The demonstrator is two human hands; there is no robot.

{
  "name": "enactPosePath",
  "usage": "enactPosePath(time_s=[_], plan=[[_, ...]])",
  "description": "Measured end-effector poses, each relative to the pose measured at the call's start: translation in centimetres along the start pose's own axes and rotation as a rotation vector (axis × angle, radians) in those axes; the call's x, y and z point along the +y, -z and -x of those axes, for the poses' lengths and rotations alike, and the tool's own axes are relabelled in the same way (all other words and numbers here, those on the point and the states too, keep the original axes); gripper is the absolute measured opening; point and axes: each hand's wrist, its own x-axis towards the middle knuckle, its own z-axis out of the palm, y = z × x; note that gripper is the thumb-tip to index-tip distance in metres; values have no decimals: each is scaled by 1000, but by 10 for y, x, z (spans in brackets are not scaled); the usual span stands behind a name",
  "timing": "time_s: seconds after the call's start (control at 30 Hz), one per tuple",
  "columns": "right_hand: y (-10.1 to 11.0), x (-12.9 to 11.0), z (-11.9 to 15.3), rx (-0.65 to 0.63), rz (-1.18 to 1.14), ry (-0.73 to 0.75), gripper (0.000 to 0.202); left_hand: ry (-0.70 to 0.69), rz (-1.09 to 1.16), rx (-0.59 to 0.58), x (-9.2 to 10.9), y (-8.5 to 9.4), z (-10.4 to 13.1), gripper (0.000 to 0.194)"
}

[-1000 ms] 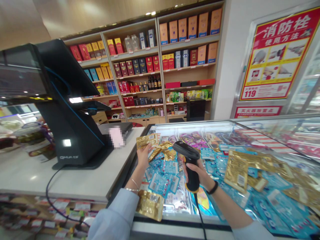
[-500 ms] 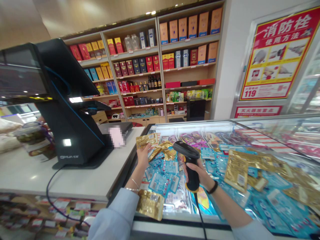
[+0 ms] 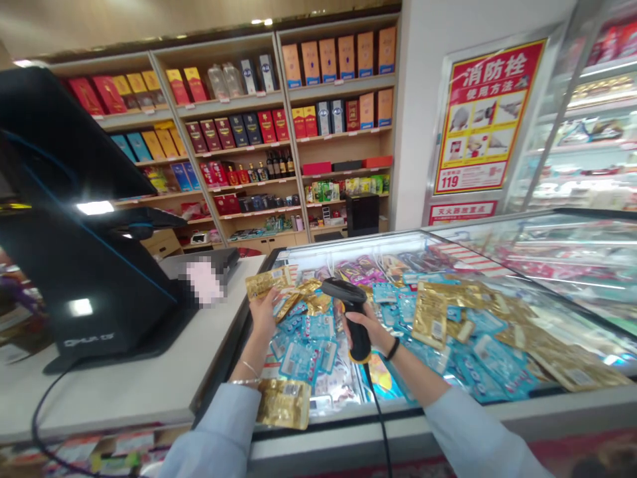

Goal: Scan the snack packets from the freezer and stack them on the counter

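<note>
In my left hand (image 3: 263, 312) is a gold foil packet (image 3: 266, 281), pinched near the left edge of the glass-topped freezer. My right hand (image 3: 371, 325) is wrapped round the handle of a black barcode scanner (image 3: 357, 335), its head turned toward the left; a cable runs down from it. Below and between the hands lie several blue packets (image 3: 300, 359) on the glass. Another gold packet (image 3: 284, 403) rests close to my left wrist. More gold packets (image 3: 430, 315) and blue ones are heaped to the right of the scanner.
A white counter (image 3: 164, 378) with a black checkout terminal (image 3: 99, 285) stands at the left. The freezer's dark frame (image 3: 219, 372) borders the counter. Shelves (image 3: 249, 146) of boxes and bottles line the back wall, beside a red fire-hydrant poster (image 3: 490, 116).
The view has swung to the right, so the surroundings sit farther left. Both hands keep their holds, on the gold packet and the scanner, with little other movement.
</note>
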Motion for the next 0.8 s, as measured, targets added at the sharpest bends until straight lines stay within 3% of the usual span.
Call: enactPosePath(time_s=[0.17, 0.33, 0.53, 0.67, 0.8], plan=[[1, -9, 1, 78, -33, 56, 36, -67, -47, -64, 11, -8, 6, 27], [15, -42, 21, 151, -13, 118, 33, -80, -118, -172, 24, -27, 17, 34], [64, -91, 58, 294, 20, 244, 31, 56, -165, -514, 33, -75, 55, 49], [109, -113, 88, 431, 18, 350, 32, 131, -170, -702, 12, -117, 91, 51], [151, -126, 125, 586, 26, 426, 34, 163, -168, -703, -36, -160, 127, 69]])
